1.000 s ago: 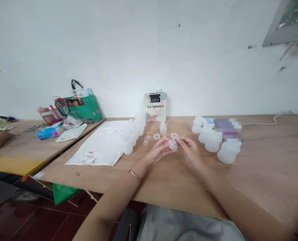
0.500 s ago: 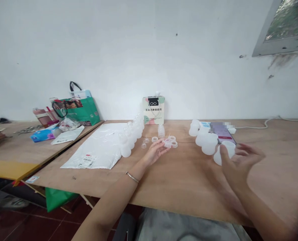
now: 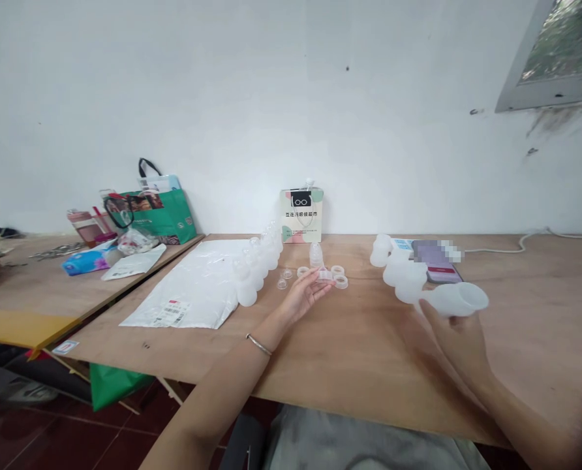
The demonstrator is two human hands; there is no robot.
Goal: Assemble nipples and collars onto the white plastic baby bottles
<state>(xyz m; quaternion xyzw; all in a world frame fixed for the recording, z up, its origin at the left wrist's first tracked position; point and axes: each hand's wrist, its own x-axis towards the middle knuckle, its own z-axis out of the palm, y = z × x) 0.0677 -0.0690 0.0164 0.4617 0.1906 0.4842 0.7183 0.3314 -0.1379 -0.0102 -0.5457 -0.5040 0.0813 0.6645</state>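
My left hand pinches a clear plastic screw ring between thumb and fingers, just above the table. My right hand is wrapped round a frosted white bottle, which is tipped on its side with its wide mouth to the right. More frosted bottles stand in a row beyond that hand. Near my left hand lie several loose rings and small clear domed pieces. Behind them stands a stack of clear domed caps. To the left is a row of capped frosted bottles.
A white plastic mailer lies left of the capped bottles. A paper bag leans against the wall. The phone lies behind the right-hand bottles, near a white cable. A green bag stands on the adjoining table.
My right hand has closed round the nearest frosted bottle and tipped it from upright onto its side. My left hand keeps its place, with the ring now turned slightly.
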